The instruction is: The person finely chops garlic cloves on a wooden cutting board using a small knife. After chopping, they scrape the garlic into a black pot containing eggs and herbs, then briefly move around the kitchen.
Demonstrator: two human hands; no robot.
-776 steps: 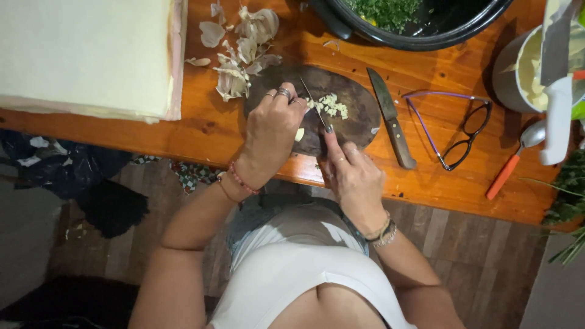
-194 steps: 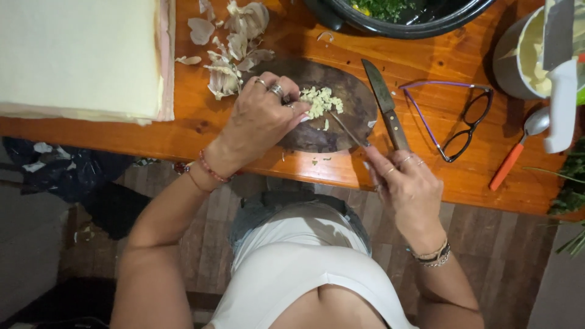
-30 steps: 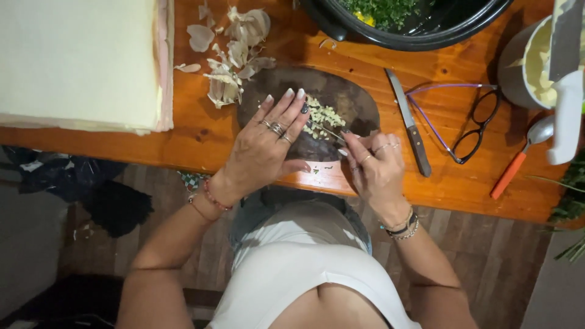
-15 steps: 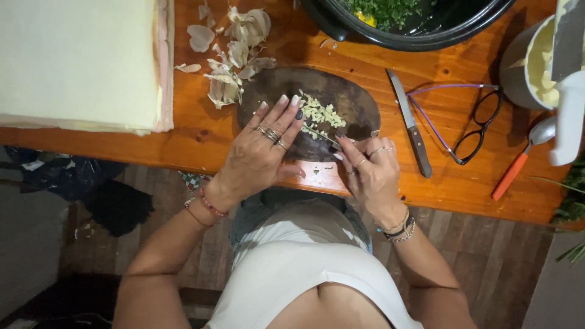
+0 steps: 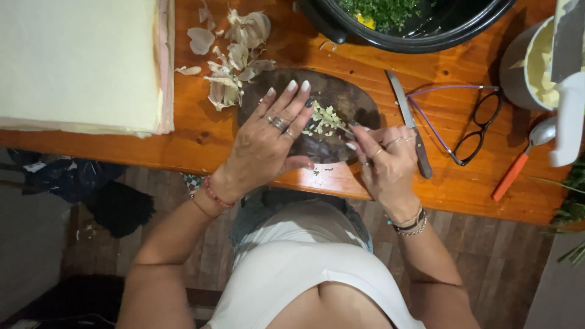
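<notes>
The chopped garlic [image 5: 324,119] lies in a small heap on the dark oval cutting board [image 5: 341,97], between both hands. The left hand [image 5: 268,137] rests open and flat just left of it; the right hand [image 5: 387,155] grips a small knife whose blade touches the heap

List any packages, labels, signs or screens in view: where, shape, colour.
No labels, signs or screens in view.
Tub: table's right edge, round, grey, pale creamy contents; may be packaging.
White object: right of the tub, cropped; kind unclear.
</notes>
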